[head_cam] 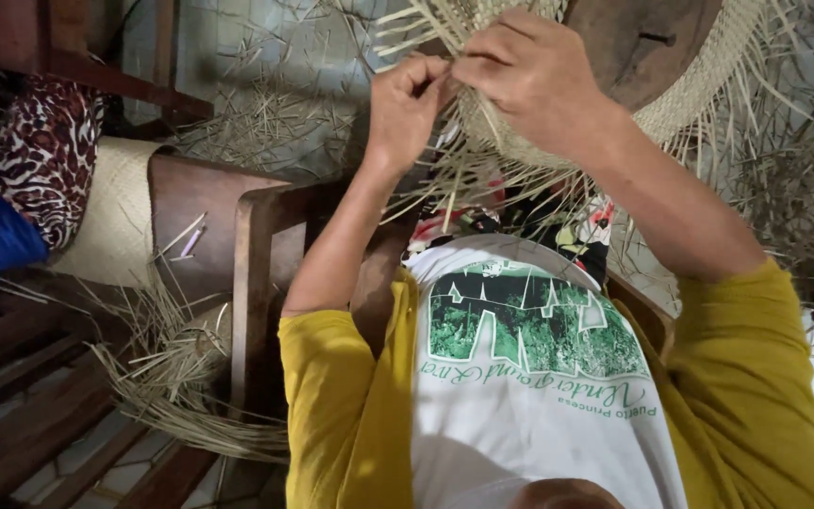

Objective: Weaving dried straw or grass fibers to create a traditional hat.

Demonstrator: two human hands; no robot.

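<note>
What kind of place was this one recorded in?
Probably a home or small workshop for straw weaving. Both hands work a half-woven straw hat, loose straw lies on the tiled floor, and a wooden chair stands alongside.

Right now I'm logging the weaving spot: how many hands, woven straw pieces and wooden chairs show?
Hands: 2, left hand and right hand
Woven straw pieces: 2, hat being woven and flat mat
Wooden chairs: 1, chair
Total: 5
</note>
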